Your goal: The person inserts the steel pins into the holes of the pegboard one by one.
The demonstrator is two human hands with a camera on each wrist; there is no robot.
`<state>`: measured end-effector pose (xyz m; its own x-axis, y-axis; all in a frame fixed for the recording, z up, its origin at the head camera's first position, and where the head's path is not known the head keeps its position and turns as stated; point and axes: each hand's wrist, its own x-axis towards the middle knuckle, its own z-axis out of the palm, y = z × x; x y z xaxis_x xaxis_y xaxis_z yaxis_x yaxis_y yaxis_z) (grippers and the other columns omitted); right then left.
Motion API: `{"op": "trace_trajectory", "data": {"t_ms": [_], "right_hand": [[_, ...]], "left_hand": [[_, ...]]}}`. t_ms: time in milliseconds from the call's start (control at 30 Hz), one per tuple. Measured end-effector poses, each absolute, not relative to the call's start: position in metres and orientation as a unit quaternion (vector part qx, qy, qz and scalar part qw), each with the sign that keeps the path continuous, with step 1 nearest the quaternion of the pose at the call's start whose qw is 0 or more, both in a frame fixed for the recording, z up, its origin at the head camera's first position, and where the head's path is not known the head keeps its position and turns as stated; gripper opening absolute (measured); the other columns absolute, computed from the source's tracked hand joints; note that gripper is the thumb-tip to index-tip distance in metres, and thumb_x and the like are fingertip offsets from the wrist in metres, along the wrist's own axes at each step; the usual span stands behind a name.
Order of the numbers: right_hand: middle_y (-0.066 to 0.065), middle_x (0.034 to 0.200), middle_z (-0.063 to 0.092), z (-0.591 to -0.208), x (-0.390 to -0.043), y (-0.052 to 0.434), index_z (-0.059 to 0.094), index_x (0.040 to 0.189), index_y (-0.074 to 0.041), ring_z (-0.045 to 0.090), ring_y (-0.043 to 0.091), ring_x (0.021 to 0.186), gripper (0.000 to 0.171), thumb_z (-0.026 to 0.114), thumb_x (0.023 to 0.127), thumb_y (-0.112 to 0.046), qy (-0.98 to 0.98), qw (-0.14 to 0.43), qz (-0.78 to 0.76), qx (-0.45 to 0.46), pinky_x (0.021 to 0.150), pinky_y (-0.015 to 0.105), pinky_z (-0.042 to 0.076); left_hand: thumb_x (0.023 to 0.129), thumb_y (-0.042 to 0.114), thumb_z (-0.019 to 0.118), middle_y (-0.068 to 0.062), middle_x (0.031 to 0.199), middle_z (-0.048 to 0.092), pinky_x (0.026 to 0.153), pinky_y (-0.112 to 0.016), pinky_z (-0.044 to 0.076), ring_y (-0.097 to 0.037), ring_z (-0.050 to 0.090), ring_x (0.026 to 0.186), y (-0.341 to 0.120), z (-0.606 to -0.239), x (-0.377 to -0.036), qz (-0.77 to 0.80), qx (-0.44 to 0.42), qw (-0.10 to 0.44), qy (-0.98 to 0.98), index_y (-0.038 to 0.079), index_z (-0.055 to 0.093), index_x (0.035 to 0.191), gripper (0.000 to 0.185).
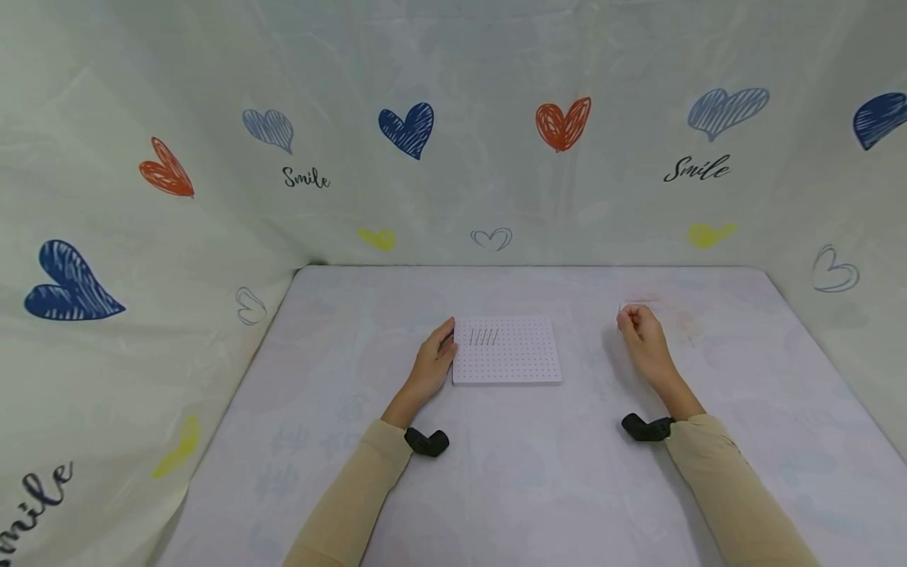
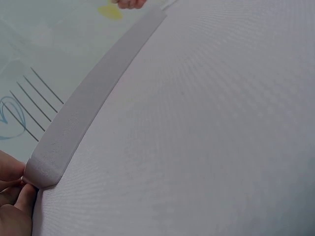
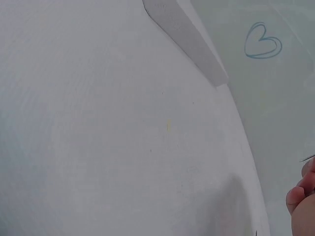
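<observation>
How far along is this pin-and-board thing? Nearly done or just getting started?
Early on, it seems. Five thin pins already stand in a row near the top left corner of the white dotted board. The left hand steadies the board's edge, and the right hand pinches another thin pin off to the side. Most of the dots are still bare.

A pale table (image 1: 538, 488) carries a faint reddish stain (image 1: 680, 319) near its far right, enclosed by a white backdrop cloth (image 1: 142, 94) printed with blue, orange, yellow hearts and the word "Smile" (image 1: 306, 178).
</observation>
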<state>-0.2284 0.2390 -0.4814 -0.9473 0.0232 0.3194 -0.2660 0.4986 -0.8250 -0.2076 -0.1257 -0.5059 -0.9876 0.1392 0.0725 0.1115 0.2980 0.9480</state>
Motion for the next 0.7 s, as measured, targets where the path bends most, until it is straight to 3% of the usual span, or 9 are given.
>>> {"op": "trace_trajectory", "data": {"t_ms": [300, 500, 700], "right_hand": [[0.024, 0.08, 0.057, -0.455, -0.216, 0.222, 0.053, 0.095, 0.016, 0.044, 0.005, 0.063, 0.013, 0.048, 0.099, 0.005, -0.833, 0.164, 0.526, 0.055, 0.052, 0.012, 0.036], [0.024, 0.079, 0.061, -0.439, -0.209, 0.215, 0.058, 0.093, 0.018, 0.054, 0.013, 0.067, 0.013, 0.054, 0.097, 0.006, -0.834, 0.162, 0.524, 0.059, 0.055, 0.01, 0.04], [0.023, 0.078, 0.063, -0.441, -0.21, 0.213, 0.059, 0.092, 0.019, 0.055, 0.002, 0.066, 0.012, 0.055, 0.094, 0.008, -0.82, 0.149, 0.548, 0.07, 0.054, 0.01, 0.041]], "left_hand": [[0.103, -0.007, 0.04, -0.029, 0.156, 0.026, 0.117, -0.043, 0.03, -0.039, 0.03, 0.143, -0.121, -0.471, -0.189, 0.586, 0.09, 0.012, 0.805, -0.015, 0.026, 0.15, 0.049], [0.105, -0.002, 0.043, -0.02, 0.159, 0.027, 0.118, -0.034, 0.029, -0.029, 0.03, 0.145, -0.127, -0.505, -0.207, 0.598, 0.084, 0.012, 0.797, -0.006, 0.028, 0.153, 0.051], [0.105, 0.0, 0.044, -0.018, 0.16, 0.027, 0.118, -0.034, 0.029, -0.027, 0.03, 0.146, -0.127, -0.51, -0.21, 0.6, 0.08, 0.014, 0.796, -0.003, 0.029, 0.154, 0.051]]}}
